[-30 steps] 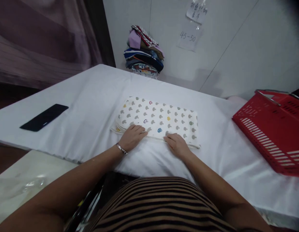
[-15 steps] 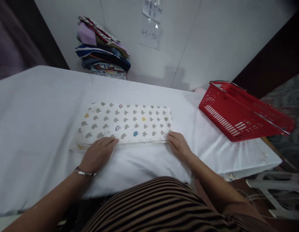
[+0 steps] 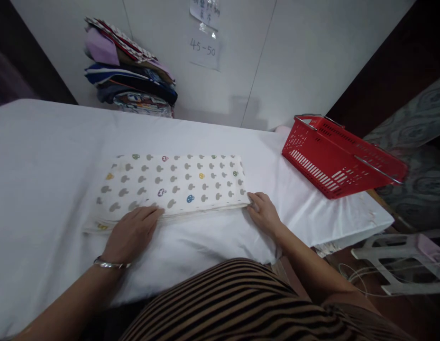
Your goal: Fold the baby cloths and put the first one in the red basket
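A folded white cloth [image 3: 184, 177] with grey and a few coloured mushroom prints lies in a long rectangle on the white-covered table. My left hand [image 3: 134, 232], with a silver bracelet at the wrist, rests on its near edge toward the left. The fingers lie stretched out over the fabric, while the thumb is mostly hidden. At the near right corner, my right hand [image 3: 264, 213] has fingers and thumb closed around the cloth's edge. Several layers show along the near fold.
A red plastic basket [image 3: 334, 161] with metal handles stands on the table [image 3: 49, 180] to the right. Folded fabrics [image 3: 134, 71] are stacked at the back left, against the wall. A white stool [image 3: 401, 260] and loose cables are on the floor at right.
The view has swung slightly, so the cloth, basket and stack appear farther left. Both hands remain at the cloth's near edge, in nearly the same places on it.
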Tool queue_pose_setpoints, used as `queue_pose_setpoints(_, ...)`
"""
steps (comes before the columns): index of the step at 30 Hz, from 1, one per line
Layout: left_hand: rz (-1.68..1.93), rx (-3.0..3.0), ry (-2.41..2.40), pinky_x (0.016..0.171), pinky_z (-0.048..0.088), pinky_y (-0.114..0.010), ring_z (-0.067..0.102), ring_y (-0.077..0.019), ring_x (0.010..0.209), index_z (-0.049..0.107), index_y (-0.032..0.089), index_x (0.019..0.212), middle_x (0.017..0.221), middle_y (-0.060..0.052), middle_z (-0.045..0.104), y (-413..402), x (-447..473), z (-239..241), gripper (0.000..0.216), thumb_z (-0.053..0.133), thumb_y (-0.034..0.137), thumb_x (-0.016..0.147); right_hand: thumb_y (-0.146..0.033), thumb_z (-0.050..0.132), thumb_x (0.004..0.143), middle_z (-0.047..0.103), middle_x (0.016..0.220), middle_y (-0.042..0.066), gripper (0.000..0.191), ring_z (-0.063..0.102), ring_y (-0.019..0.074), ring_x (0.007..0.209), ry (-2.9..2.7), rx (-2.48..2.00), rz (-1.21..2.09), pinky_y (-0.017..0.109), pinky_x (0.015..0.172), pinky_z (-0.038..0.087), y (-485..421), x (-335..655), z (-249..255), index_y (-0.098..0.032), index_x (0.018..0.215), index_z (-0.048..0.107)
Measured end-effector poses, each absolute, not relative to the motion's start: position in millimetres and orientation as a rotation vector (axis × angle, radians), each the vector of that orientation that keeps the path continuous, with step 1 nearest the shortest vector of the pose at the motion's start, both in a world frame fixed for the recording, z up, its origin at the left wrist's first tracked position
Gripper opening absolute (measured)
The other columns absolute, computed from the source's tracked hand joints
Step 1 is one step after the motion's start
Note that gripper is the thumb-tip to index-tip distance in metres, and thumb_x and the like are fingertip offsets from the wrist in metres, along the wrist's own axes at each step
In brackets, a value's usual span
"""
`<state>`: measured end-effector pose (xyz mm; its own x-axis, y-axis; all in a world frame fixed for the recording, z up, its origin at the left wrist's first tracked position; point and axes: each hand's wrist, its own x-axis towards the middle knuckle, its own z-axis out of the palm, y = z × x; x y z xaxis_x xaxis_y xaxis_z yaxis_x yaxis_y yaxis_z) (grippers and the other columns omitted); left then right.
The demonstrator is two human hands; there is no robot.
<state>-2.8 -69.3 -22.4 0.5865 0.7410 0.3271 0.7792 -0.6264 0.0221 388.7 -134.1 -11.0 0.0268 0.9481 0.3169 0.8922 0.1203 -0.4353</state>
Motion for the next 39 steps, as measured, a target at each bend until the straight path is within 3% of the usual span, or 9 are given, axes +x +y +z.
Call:
queue_pose_setpoints(5,-0.481,-2.693,-1.313,0.083,0.045,-0.041,0.056,-0.0268,0.099,0.061,0.016,0.107,0.106,-0.012,0.063,-68,-3,-23,0.036,0.034,0.023,0.085,-0.030,0.056,0.075,0.060,0.086,0.000,0.049,0.053,0.0125,0.069,-1.580,-1.838,0.624,0.027,0.068,0.046,-124,399,-8,-0.022,0.123,0.051)
queue_pose_setpoints(10,-0.476,-2.707,-1.335,0.082,0.045,-0.042,0.056,-0.0275,0.098,0.061,0.016,0.107,0.106,-0.012,0.063,-68,-3,-22,0.037,0.034,0.024,0.084,-0.043,0.059,0.074,0.059,0.073,-0.002,0.057,0.053,0.0112,0.062,-1.374,-1.868,0.831,0.024,0.058,0.042,-106,401,-10,-0.019,0.125,0.049)
queue_pose_setpoints(15,-0.471,-2.699,-1.331,0.085,0.045,-0.043,0.056,-0.0276,0.100,0.061,0.017,0.107,0.108,-0.012,0.063,-68,-2,-23,0.037,0.033,0.025,0.084,-0.033,0.066,0.066,0.045,0.056,-0.009,0.059,0.044,0.0077,0.049,-1.322,-1.773,0.939,0.021,0.048,0.036,-86,393,9,-0.017,0.121,0.052)
queue_pose_setpoints(19,-0.454,-2.691,-1.332,0.086,0.044,-0.042,0.056,-0.0271,0.102,0.062,0.017,0.108,0.109,-0.012,0.063,-69,-3,-23,0.037,0.033,0.023,0.084,-0.031,0.063,0.068,0.043,0.056,-0.010,0.056,0.042,0.0056,0.046,-1.224,-1.590,0.949,0.019,0.045,0.035,-77,391,24,-0.018,0.120,0.050)
queue_pose_setpoints(25,-0.463,-2.706,-1.312,0.087,0.044,-0.042,0.055,-0.0265,0.104,0.062,0.020,0.106,0.112,-0.010,0.061,-69,-3,-25,0.035,0.035,0.023,0.084,-0.023,0.062,0.070,0.047,0.050,-0.010,0.053,0.043,0.0062,0.039,-1.232,-1.845,1.076,0.017,0.037,0.032,-84,399,0,-0.015,0.120,0.049)
queue_pose_setpoints(35,-0.451,-2.710,-1.262,0.086,0.044,-0.041,0.056,-0.0263,0.098,0.061,0.015,0.108,0.106,-0.012,0.062,-71,1,-20,0.034,0.038,0.024,0.086,-0.026,0.061,0.072,0.048,0.050,-0.008,0.053,0.044,0.0083,0.039,-1.314,-1.931,1.038,0.019,0.038,0.034,-84,404,0,-0.015,0.122,0.048)
queue_pose_setpoints(39,-0.425,-2.708,-1.288,0.085,0.045,-0.040,0.056,-0.0261,0.098,0.062,0.014,0.107,0.105,-0.011,0.062,-70,0,-22,0.032,0.039,0.020,0.085,-0.031,0.060,0.073,0.056,0.058,-0.006,0.055,0.049,0.0095,0.045,-1.409,-2.091,0.901,0.021,0.046,0.038,-88,405,-5,-0.018,0.125,0.048)
